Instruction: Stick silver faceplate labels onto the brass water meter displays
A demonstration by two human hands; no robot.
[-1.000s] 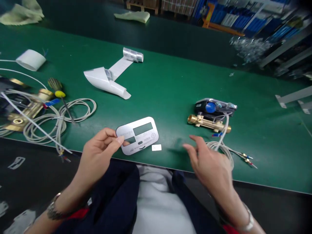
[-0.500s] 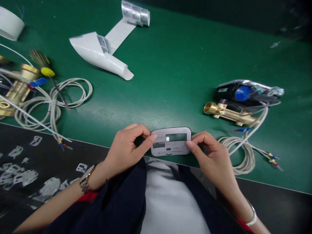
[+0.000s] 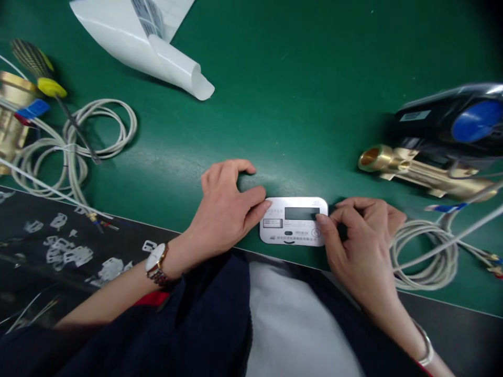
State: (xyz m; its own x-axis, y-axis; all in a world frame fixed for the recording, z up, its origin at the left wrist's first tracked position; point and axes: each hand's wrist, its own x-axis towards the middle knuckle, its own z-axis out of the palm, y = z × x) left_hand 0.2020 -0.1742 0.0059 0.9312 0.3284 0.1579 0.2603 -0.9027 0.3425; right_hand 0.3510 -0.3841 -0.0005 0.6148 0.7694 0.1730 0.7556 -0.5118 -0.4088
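A silver meter faceplate [image 3: 298, 230] with rounded corners, printed lettering and a dark rectangular window lies at the bench's near edge, in front of my body. My left hand [image 3: 231, 204] is at its upper left corner: the thumb touches the plate, while the index finger is raised and apart from it. On the other side, my right hand [image 3: 357, 230] grips the right edge, thumb on the face and the curled index finger beside the rim. The other right fingers are bent. What lies under the plate is hidden.
On the right sit a black meter with a blue disc [image 3: 477, 121], its brass pipe body [image 3: 428, 175] and a coiled cable [image 3: 401, 251]. To the left are a screwdriver [image 3: 49, 86], another coil [image 3: 131, 123] and brass fitting [image 3: 15, 89]. A curled white label sheet [image 3: 173, 60] lies behind.
My left index finger has lifted off the faceplate and spread from the thumb. The plate looks brighter and flatter. The view has shifted closer to the bench.
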